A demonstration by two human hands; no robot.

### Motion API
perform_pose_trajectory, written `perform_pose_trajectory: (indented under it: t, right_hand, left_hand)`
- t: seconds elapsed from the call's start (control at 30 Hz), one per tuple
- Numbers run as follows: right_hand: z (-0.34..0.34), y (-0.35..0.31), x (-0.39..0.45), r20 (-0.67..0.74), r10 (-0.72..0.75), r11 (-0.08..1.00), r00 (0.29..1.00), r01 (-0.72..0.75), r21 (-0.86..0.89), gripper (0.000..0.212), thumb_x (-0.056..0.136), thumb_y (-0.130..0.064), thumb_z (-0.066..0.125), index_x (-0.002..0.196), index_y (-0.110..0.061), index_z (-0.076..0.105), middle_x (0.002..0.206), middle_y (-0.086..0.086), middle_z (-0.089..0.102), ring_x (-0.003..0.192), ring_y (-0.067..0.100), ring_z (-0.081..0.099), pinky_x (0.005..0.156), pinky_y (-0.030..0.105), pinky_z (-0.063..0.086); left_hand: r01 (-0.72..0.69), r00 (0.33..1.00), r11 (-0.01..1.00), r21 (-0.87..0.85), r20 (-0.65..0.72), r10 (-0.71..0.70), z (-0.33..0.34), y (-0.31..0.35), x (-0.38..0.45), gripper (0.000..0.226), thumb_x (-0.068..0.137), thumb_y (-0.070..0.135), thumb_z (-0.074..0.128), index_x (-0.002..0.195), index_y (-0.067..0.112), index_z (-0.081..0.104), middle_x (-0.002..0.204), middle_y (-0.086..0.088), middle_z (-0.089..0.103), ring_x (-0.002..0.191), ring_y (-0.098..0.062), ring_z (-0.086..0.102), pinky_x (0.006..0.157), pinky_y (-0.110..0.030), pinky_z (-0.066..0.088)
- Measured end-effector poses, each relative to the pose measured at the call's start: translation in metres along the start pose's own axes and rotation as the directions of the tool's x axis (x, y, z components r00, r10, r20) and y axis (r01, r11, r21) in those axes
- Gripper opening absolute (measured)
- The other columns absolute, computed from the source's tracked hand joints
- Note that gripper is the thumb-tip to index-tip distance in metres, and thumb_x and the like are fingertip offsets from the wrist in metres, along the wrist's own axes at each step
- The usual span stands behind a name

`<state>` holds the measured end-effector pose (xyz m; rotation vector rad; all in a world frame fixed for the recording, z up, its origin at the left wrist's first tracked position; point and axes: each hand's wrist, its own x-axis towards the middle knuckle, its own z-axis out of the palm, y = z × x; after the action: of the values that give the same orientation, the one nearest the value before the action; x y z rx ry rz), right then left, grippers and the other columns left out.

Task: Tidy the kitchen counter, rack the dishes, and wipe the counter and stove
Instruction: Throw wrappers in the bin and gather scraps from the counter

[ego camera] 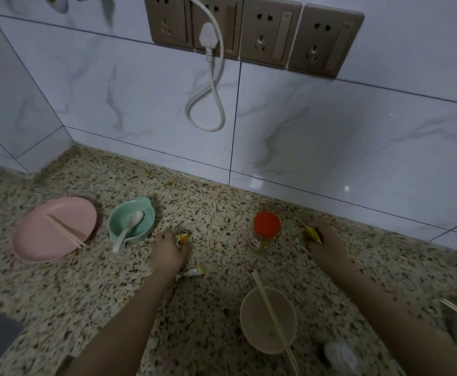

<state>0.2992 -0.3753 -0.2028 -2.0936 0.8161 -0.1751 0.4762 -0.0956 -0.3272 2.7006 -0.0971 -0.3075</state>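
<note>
Fingers: on the left hand they curled round a crumpled yellow wrapper; on the right hand they pinched a second wrapper.
Step in hand: judged to be clearing litter off the speckled counter, ahead of racking and wiping.
Litter left: a third wrapper lay just beside the left wrist.
Dishes: pink plate with chopsticks, teal bowl with spoon, beige bowl, all unracked.
Next move: likely gathering the last scrap, avoiding the red-capped jar.

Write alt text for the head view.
Both hands pick up wrappers from a speckled counter: left hand and right hand each grip one. Around them sit a pink plate, green bowl, red-lidded jar and beige bowl.
</note>
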Motion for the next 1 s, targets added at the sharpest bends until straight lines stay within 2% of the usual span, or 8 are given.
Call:
perform_pose_trajectory:
  t: [0.2, 0.3, 0.4, 0.5, 0.6, 0.73, 0.9, 1.0]
  right_hand:
    - [0.009, -0.019, -0.003, -0.011, 0.028, 0.988, 1.0, -0.026, 0.153, 0.008, 0.093, -0.019, 0.054, 0.097, -0.024, 0.049, 0.082, 0.005, 0.058, 0.064, 0.017, 0.052, 0.049, 0.022, 0.041]
    - [0.01, -0.038, -0.009, 0.056, 0.032, 0.98, 0.998, -0.043, 0.196, 0.014, 0.094, -0.016, 0.052, 0.107, -0.019, 0.049, 0.097, 0.007, 0.059, 0.076, 0.017, 0.06, 0.058, 0.025, 0.046]
    - [0.01, -0.061, -0.023, 0.205, -0.06, 0.959, 0.977, 0.0, 0.282, 0.006, 0.095, -0.003, 0.048, 0.097, -0.008, 0.051, 0.088, 0.02, 0.06, 0.051, 0.005, 0.063, 0.043, 0.018, 0.047]
    - [0.017, -0.068, -0.038, 0.299, -0.101, 0.956, 0.949, 0.009, 0.294, 0.009, 0.096, -0.001, 0.046, 0.103, 0.003, 0.051, 0.076, 0.028, 0.056, 0.038, 0.01, 0.055, 0.034, 0.015, 0.038]
    - [0.032, -0.067, -0.055, 0.43, -0.113, 0.953, 0.896, -0.025, 0.303, 0.012, 0.098, -0.004, 0.043, 0.104, -0.011, 0.051, 0.067, 0.01, 0.052, 0.044, 0.018, 0.047, 0.042, 0.022, 0.035]
    - [0.064, -0.065, -0.077, 0.564, -0.147, 0.952, 0.813, -0.037, 0.303, 0.011, 0.099, -0.014, 0.044, 0.102, -0.019, 0.054, 0.081, 0.003, 0.051, 0.059, 0.019, 0.048, 0.048, 0.024, 0.038]
    - [0.102, -0.083, -0.132, 0.709, -0.207, 0.947, 0.674, -0.044, 0.318, 0.02, 0.097, -0.031, 0.05, 0.109, -0.016, 0.049, 0.078, 0.003, 0.05, 0.055, 0.015, 0.05, 0.038, 0.017, 0.036]
    - [0.124, -0.105, -0.177, 0.756, -0.301, 0.915, 0.581, -0.045, 0.4, 0.023, 0.093, -0.024, 0.058, 0.111, -0.012, 0.051, 0.073, 0.003, 0.051, 0.038, 0.001, 0.046, 0.035, 0.015, 0.034]
  left_hand:
    - [-0.06, 0.996, 0.962, -0.267, -0.082, 0.04, -0.03, 0.014, -0.018, 0.02, 0.092, 0.023, 0.053, 0.106, 0.008, 0.053, 0.094, -0.013, 0.059, 0.077, -0.026, 0.056, 0.062, -0.033, 0.041]
    - [-0.12, 0.99, 0.927, -0.356, -0.112, 0.086, -0.057, 0.019, -0.038, 0.012, 0.094, 0.013, 0.046, 0.103, 0.012, 0.054, 0.081, -0.006, 0.059, 0.062, -0.014, 0.049, 0.055, -0.028, 0.037]
    - [-0.153, 0.984, 0.879, -0.451, -0.147, 0.096, -0.09, 0.019, -0.067, 0.017, 0.093, 0.012, 0.043, 0.098, 0.018, 0.058, 0.079, 0.002, 0.06, 0.057, -0.011, 0.05, 0.049, -0.023, 0.038]
    - [-0.223, 0.961, 0.795, -0.564, -0.262, 0.084, -0.121, 0.017, -0.106, 0.014, 0.094, 0.021, 0.054, 0.082, 0.024, 0.06, 0.066, 0.01, 0.057, 0.054, -0.006, 0.05, 0.047, -0.012, 0.035]
    - [-0.215, 0.933, 0.749, -0.627, -0.358, -0.032, -0.14, 0.01, -0.153, 0.022, 0.092, 0.025, 0.058, 0.07, 0.027, 0.055, 0.054, 0.012, 0.052, 0.049, -0.001, 0.047, 0.05, -0.017, 0.036]
    - [-0.106, 0.92, 0.708, -0.698, -0.34, -0.196, -0.146, -0.011, -0.218, 0.034, 0.097, 0.026, 0.05, 0.063, 0.019, 0.045, 0.047, 0.009, 0.043, 0.041, -0.004, 0.037, 0.043, -0.02, 0.031]
    - [-0.03, 0.912, 0.555, -0.831, -0.25, -0.325, -0.152, -0.044, -0.309, 0.049, 0.101, 0.038, 0.035, 0.063, 0.01, 0.05, 0.044, 0.003, 0.042, 0.038, -0.009, 0.035, 0.039, -0.018, 0.027]
    - [-0.043, 0.862, 0.467, -0.883, -0.269, -0.429, -0.166, -0.067, -0.359, 0.049, 0.099, 0.042, 0.035, 0.063, 0.012, 0.05, 0.044, 0.004, 0.042, 0.038, -0.008, 0.032, 0.04, -0.017, 0.025]
